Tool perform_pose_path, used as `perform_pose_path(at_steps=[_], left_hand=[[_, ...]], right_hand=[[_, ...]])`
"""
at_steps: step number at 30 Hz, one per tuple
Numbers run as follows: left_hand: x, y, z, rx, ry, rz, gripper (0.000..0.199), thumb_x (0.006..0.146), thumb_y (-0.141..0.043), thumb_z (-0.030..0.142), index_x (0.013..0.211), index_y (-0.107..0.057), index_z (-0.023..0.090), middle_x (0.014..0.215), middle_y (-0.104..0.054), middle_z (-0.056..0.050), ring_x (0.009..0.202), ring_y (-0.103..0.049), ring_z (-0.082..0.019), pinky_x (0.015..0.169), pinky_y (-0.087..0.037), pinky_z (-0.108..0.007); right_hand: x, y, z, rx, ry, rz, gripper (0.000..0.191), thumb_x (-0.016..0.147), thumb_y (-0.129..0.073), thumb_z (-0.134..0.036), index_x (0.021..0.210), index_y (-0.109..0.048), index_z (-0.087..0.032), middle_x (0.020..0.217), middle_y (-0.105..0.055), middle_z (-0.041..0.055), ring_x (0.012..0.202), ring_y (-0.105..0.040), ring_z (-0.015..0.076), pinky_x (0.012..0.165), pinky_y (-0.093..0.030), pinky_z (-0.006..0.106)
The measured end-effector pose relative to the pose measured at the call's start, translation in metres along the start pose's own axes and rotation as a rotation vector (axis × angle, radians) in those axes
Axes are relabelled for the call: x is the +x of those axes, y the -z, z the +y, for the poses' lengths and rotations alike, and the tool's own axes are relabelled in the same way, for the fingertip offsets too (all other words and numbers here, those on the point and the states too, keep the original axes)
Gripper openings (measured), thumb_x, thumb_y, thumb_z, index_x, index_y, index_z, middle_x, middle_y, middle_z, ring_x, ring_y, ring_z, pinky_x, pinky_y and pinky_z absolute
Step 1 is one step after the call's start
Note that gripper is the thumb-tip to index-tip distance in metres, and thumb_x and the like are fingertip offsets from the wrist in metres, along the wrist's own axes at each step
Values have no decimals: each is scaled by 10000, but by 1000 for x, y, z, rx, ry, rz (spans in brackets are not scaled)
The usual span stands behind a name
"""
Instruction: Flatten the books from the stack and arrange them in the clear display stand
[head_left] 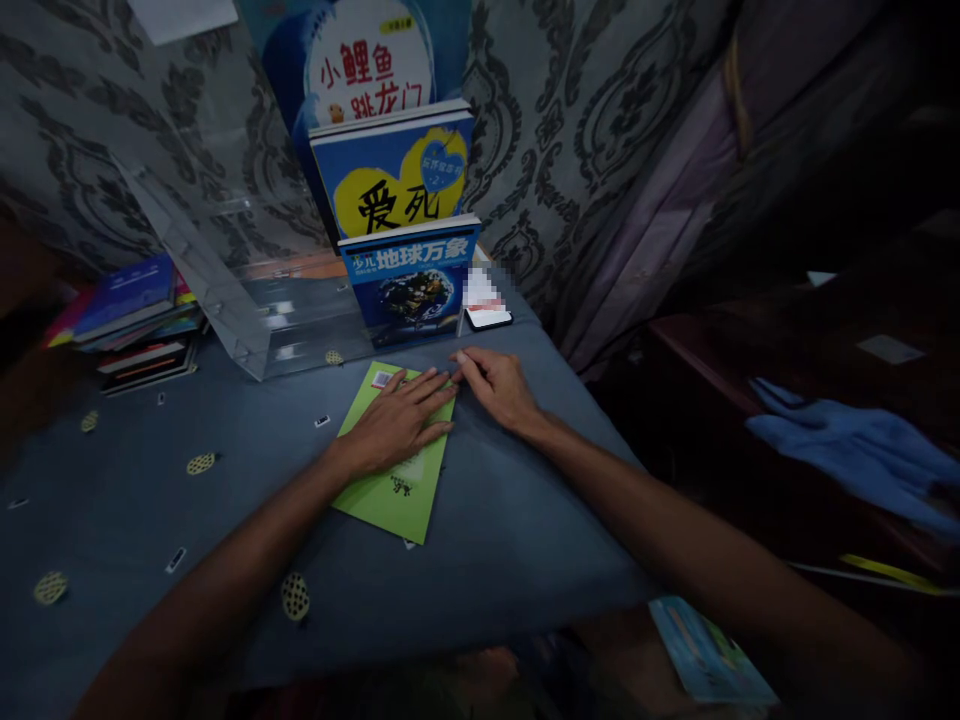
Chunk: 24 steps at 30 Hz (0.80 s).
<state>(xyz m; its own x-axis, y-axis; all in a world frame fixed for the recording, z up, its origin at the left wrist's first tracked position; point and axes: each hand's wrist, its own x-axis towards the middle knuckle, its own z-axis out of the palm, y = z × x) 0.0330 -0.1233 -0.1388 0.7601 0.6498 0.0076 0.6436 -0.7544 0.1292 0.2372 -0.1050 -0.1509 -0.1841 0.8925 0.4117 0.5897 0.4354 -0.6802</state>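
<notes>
A thin lime-green book (pixel 420 510) lies at a slant on the cloth-covered table, its barcode near the top edge. My left hand (pixel 397 420) rests flat across it, fingers stretched toward its upper right corner. My right hand (pixel 499 385) is at that same corner, thumb and fingers drawn together in a pinch. Whether the fingertips grip the corner or something small there cannot be made out. Just beyond both hands, a blue book with a globe on its cover (pixel 412 290) stands upright in the front of a clear acrylic rack (pixel 225 310).
Behind the globe book stand a blue-and-yellow book (pixel 394 180) and a taller blue picture book (pixel 367 60). A phone (pixel 489 318) lies right of the rack. Stacked books (pixel 135 300) sit at left. Blue cloth (pixel 847 440) lies at right, beyond the table edge.
</notes>
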Motion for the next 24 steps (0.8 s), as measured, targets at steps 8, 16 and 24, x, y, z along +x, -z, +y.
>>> perform_pose_path(at_steps=[8, 16, 24], left_hand=[[-2, -1, -1, 5, -20, 34, 546, 1064, -290, 516, 1510, -419, 228, 1631, -339, -77, 1531, -266, -237, 1241, -194, -508], [-3, 2, 0, -14, -25, 57, 492, 1068, -348, 445, 1481, -469, 207, 1611, -375, -99, 1519, -296, -259, 1227, -221, -535], [-8, 0, -2, -50, -102, 113, 438, 1061, -377, 422, 1414, -548, 229, 1559, -463, -98, 1470, -394, -250, 1204, -271, -522]], right_hand=[[-2, -1, -3, 4, -20, -18, 361, 1004, -433, -344, 754, -651, -200, 732, -739, 43, 692, -670, 186, 695, -462, 285], [-2, -1, -2, -10, -1, -19, 338, 994, -445, -321, 768, -663, -196, 755, -740, 44, 719, -682, 188, 717, -464, 283], [-3, -1, -5, -162, 13, -42, 327, 997, -427, -304, 802, -667, -197, 762, -728, 47, 717, -652, 186, 684, -415, 275]])
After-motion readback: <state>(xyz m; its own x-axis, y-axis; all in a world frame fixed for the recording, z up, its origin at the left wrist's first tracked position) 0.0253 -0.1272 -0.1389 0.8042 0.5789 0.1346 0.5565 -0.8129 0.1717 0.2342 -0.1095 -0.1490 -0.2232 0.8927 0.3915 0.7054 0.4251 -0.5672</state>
